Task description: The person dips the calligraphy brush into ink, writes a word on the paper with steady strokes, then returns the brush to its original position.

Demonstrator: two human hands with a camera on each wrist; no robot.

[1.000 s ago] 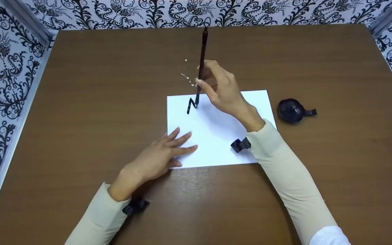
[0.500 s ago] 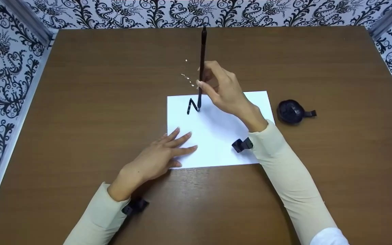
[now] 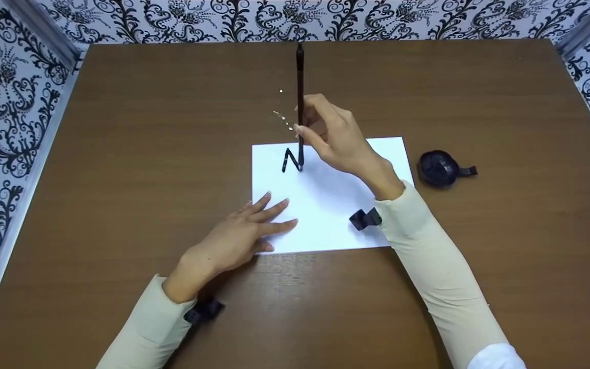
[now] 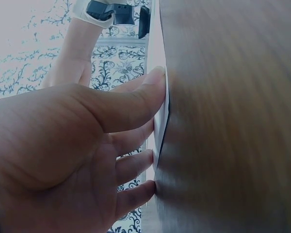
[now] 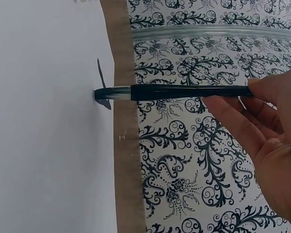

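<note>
My right hand [image 3: 338, 136] pinches a dark-handled paintbrush [image 3: 300, 77] between thumb and fingers, holding it upright. In the right wrist view the bristles of the brush [image 5: 111, 93] are black at the tip and touch the white paper. A black zigzag stroke [image 3: 290, 159] marks the sheet of paper [image 3: 320, 225] near its upper left corner, ending under the brush. My left hand [image 3: 233, 236] rests with spread fingers on the paper's lower left edge. The left wrist view shows the thumb and fingertips of that hand [image 4: 136, 102] against the sheet.
A small dark bowl with a short handle [image 3: 438, 168] stands right of the paper on the brown table [image 3: 162, 154]. Several light specks [image 3: 282, 117] lie beyond the paper's top edge. Patterned black-and-white walls [image 3: 285, 20] border the table.
The right hand has drawn the brush slightly right and toward the person, lengthening the slanting black stroke. The brush now stands more upright. The left hand stays in place.
</note>
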